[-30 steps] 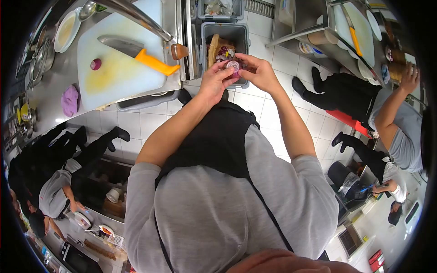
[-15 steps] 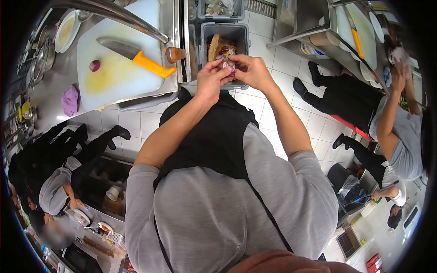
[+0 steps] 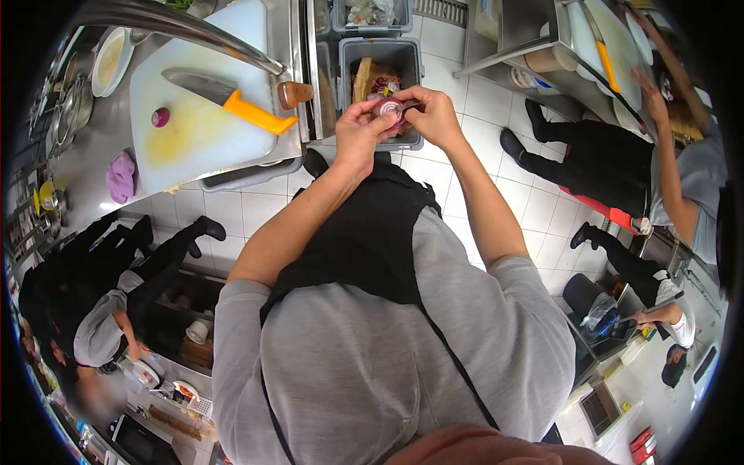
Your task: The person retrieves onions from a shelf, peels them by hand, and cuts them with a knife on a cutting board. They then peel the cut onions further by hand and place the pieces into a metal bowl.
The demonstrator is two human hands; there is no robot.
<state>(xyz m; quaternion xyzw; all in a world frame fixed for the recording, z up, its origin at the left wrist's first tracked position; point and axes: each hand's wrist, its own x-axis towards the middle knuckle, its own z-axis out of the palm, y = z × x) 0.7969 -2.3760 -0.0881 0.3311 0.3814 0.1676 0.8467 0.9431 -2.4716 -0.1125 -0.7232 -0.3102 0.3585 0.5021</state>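
Observation:
A red onion [image 3: 390, 111], its cut face showing rings, is held over a grey bin [image 3: 421, 77]. My left hand [image 3: 359, 133] is closed around its left side. My right hand [image 3: 432, 118] pinches at the onion's right edge, thumb and fingers together; whether a strip of skin is between them is too small to tell. Purple peelings [image 3: 381, 84] and a piece of brown cardboard [image 3: 362, 80] lie in the bin below. On the white cutting board [image 3: 194, 151] to the left rest a small red onion piece [image 3: 160, 117] and a knife with a yellow handle [image 3: 260, 112].
A purple cloth [image 3: 121, 177] lies on the steel counter [image 3: 89, 167] beside the board. A metal rail [image 3: 186, 29] crosses above the board. A second bin [image 3: 372, 29] stands behind the first. Co-workers [image 3: 678, 155] are at the right, others [image 3: 108, 325] at lower left.
The onion has turned so its ringed cut face shows more, and my right fingers have shifted along its edge. The co-worker at right has moved their arms toward the board there.

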